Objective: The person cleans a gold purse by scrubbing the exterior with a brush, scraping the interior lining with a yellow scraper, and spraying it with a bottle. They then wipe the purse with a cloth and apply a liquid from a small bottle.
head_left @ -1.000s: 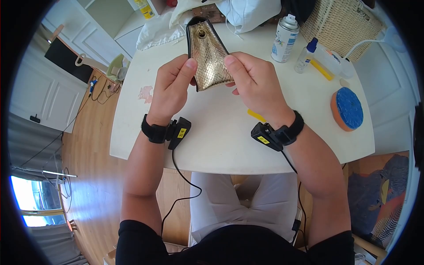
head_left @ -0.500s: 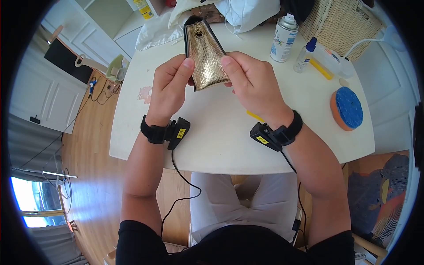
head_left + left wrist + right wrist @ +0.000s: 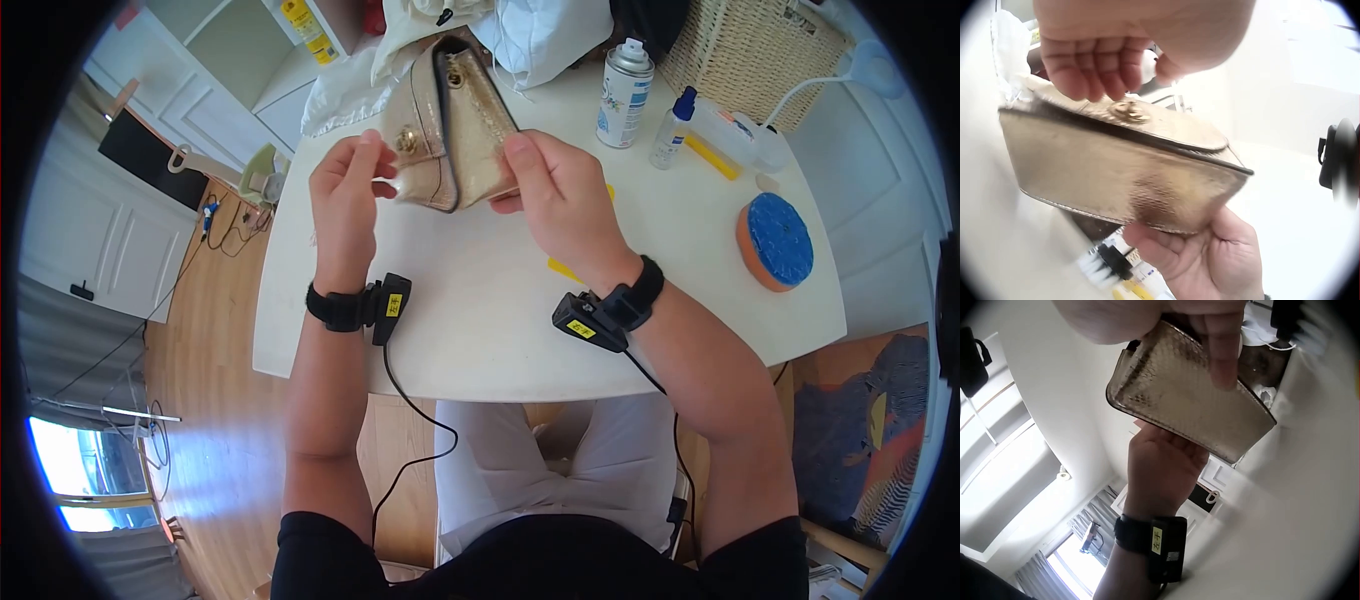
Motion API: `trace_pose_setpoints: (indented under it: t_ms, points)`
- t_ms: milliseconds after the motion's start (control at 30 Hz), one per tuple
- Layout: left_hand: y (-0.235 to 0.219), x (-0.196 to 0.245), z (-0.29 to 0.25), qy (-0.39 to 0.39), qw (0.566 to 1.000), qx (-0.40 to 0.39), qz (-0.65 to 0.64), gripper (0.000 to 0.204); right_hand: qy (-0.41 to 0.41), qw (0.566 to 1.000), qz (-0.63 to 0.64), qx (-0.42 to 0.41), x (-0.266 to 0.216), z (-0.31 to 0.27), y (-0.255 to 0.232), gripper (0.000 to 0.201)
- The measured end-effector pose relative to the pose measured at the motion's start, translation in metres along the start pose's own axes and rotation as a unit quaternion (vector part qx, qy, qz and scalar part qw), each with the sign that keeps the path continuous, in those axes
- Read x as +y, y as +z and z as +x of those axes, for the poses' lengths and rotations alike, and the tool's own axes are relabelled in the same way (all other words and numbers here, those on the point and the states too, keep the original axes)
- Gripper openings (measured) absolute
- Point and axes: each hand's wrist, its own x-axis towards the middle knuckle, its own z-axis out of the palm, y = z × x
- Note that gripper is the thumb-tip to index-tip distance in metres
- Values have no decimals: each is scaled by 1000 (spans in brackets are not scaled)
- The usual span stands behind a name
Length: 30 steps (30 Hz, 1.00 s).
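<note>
A small gold, snakeskin-textured handbag (image 3: 475,140) with dark edging is held up over the table, its side panel turned toward me. My right hand (image 3: 570,200) grips its right edge, thumb on the near face and fingers behind. Off the bag's left side, my left hand (image 3: 345,205) is loosely bent beside the front flap, holding nothing. In the left wrist view, its fingertips hang right by the gold clasp (image 3: 1127,112) on the flap. A metal eyelet (image 3: 455,79) sits near the top of the side panel.
On the white table (image 3: 480,340) stand a spray can (image 3: 624,95) and a small blue-capped bottle (image 3: 673,130). A round blue-and-orange sponge (image 3: 778,240) lies at the right. Behind are a woven basket (image 3: 755,55) and white cloth bags (image 3: 545,40).
My left hand has let go of the handbag's left edge and moved left. The bag has turned, so its front flap and clasp now show. My right hand still grips it.
</note>
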Motion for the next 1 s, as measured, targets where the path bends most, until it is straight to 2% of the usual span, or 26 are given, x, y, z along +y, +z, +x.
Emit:
trace_pose_setpoints:
  t_ms: [33,67,167,200,267,333,400,467,533,600,633,700,767,800,867,933,1000]
  points:
    - [0,-1,4,-31,995,89,26,33,40,989,143,15,4,1,2,37]
    - [-9,-6,10,-27,986,149,66,33,37,989,144,17,3,0,2,37]
    - [-25,-10,20,-50,983,164,58,30,62,982,181,-11,-1,-1,2,37]
    - [-36,-7,20,-95,990,96,43,28,86,977,192,-28,-2,-2,1,38]
    - [-38,-12,21,-92,991,91,24,26,109,972,205,-44,-1,-2,0,38]
    - [-38,-16,22,-90,992,87,4,24,138,957,252,-33,5,2,0,40]
    - [-26,-12,20,-44,982,122,-137,20,153,949,273,-20,4,4,-4,39]
    - [-29,-10,22,-29,980,122,-152,19,169,941,294,-8,7,10,-5,38]
    - [-30,-10,20,-15,978,125,-167,19,145,920,359,60,16,15,-3,41]
    - [-29,-7,14,39,987,113,-106,15,142,925,348,47,8,14,-5,43]
    - [-26,-6,13,36,987,116,-106,15,138,930,339,36,6,12,-5,45]
    - [-21,-3,12,83,975,140,-152,15,126,936,328,13,6,11,-3,49]
    - [-22,-4,12,97,974,157,-134,14,113,963,244,1,4,11,2,47]
    - [-22,-4,12,111,972,173,-118,14,114,963,244,-2,6,10,3,47]
    - [-19,-3,12,120,969,184,-112,14,92,975,200,-36,11,9,2,45]
    - [-17,0,9,129,966,194,-107,14,105,979,171,-38,12,8,1,44]
    - [-15,5,5,105,970,213,-42,15,118,982,143,-39,9,7,0,43]
